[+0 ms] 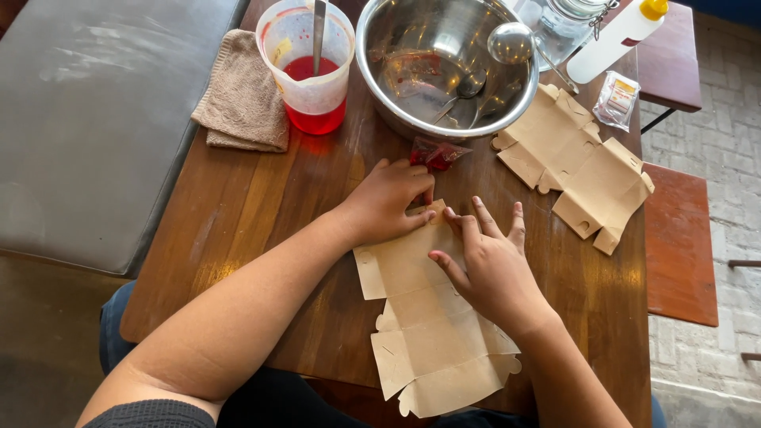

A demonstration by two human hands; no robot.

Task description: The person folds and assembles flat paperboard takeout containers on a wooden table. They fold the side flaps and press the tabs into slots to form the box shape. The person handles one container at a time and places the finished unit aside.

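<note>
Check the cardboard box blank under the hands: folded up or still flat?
Mostly flat. The cardboard box blank lies spread on the table; the left hand and right hand press its far edge, where a fold may be starting.

A flat, unfolded brown cardboard box blank (428, 317) lies at the near centre of the bench (238, 206), under both hands. A second, identical blank (575, 162) lies far right of it. A small clear sachet (617, 99) with an orange-and-white label lies at the far right. A crumpled red wrapper (436, 152) lies between the blanks.
</note>
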